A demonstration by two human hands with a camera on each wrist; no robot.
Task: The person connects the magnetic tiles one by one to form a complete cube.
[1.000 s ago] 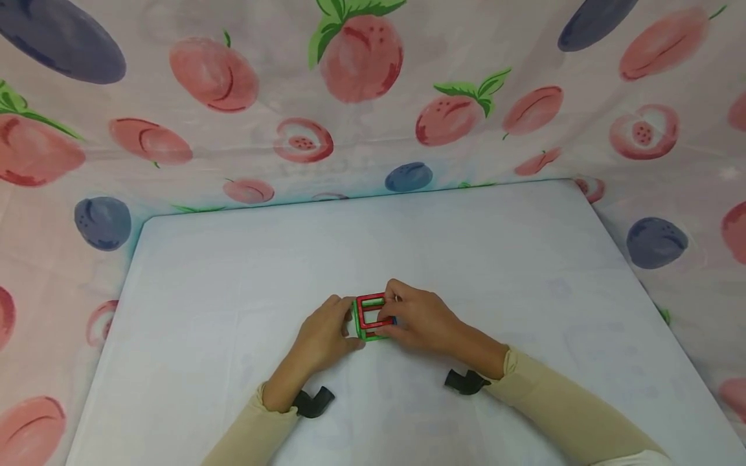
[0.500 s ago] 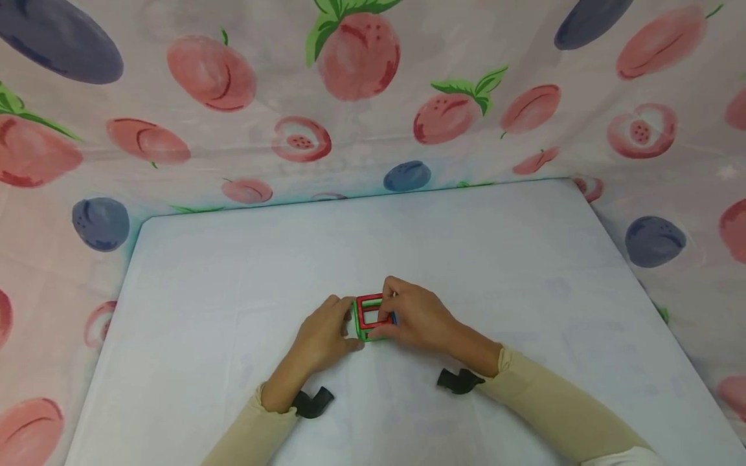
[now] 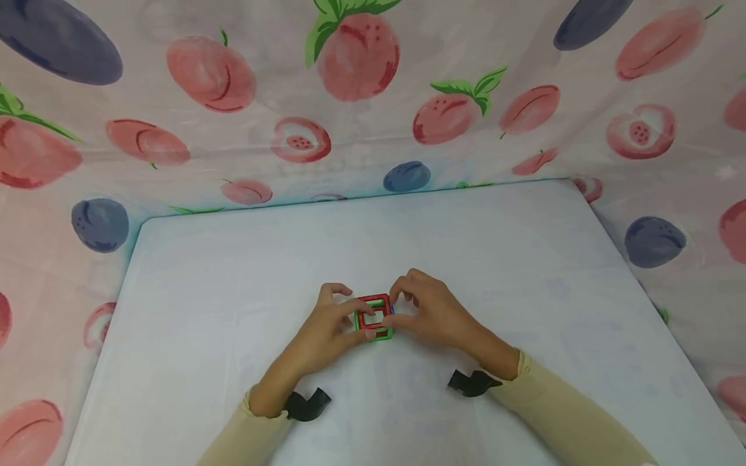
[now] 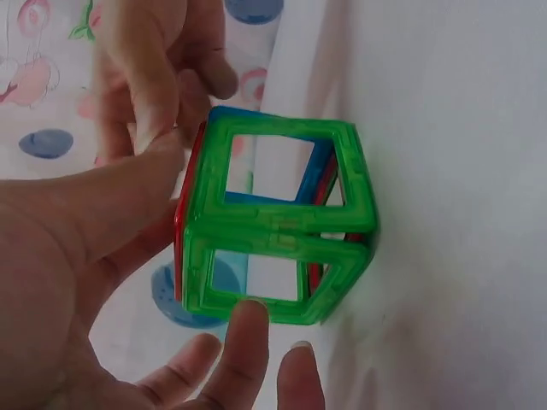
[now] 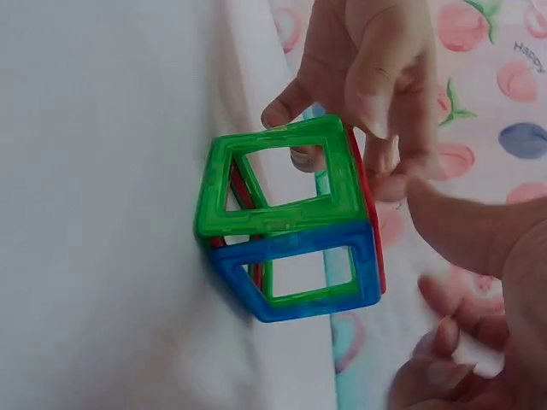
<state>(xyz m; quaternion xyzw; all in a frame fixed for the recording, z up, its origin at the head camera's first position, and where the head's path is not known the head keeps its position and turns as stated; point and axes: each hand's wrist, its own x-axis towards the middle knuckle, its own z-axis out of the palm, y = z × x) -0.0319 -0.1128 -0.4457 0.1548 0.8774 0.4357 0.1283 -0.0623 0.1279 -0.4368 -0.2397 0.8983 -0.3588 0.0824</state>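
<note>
A cube of see-through magnetic tiles (image 3: 365,325) stands on the white table between both hands. Its top tile is red; green and blue frame tiles (image 5: 320,278) form the sides, with red also low inside. My left hand (image 3: 323,330) reaches over the red top, thumb and index finger pinching at its near bar. Another left fingertip (image 4: 248,318) lies at the edge of a green side tile. On the blue side, my right hand (image 3: 434,314) has its thumb and fingers spread apart, thumb tip close to the red tile's corner. Contact there is unclear.
The white tabletop (image 3: 262,259) stretches around the cube. A fruit-print curtain (image 3: 361,149) hangs behind and beside it. Dark curved pieces, one at the left wrist (image 3: 307,404) and one at the right wrist (image 3: 473,383), stick out over the table.
My left hand has shifted from the cube's left side onto its red top, with fingers raised. The right hand has drawn back rightward off the red tile and its fingers have spread.
</note>
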